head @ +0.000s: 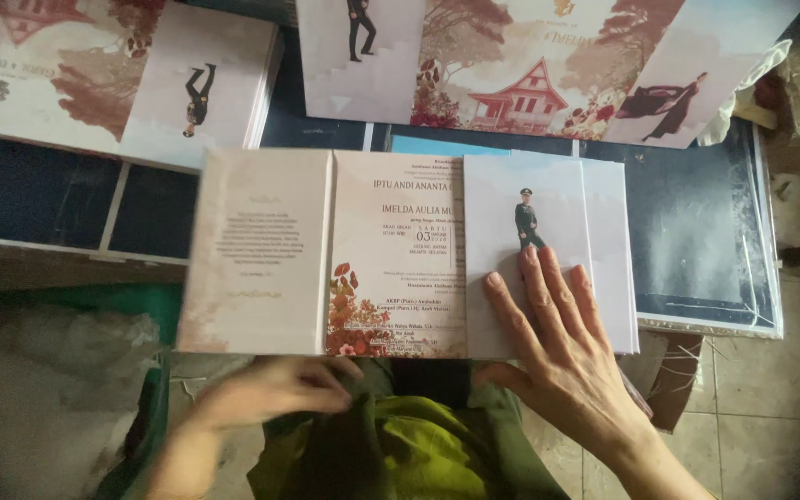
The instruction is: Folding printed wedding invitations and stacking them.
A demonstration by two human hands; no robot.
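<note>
Fingers (pixel 548 287) of right hand (pixel 562 356) splayed flat, pressing the right flap of the gatefold invitation card (pixel 391 255) closed (left flap not yet folded), left hand (pixel 270 389) loosely curled, empty, below card edge.

Folded card (pixel 344 250) on the dark board (pixel 696 222), printed sheets (pixel 530 65) behind it.

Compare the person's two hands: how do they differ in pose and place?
The right hand lies flat, fingers spread, on the card's folded right flap; the left hand is curled, below the card's near edge, by the green cloth. The right is sharp, the left blurred. Both are bare.
</note>
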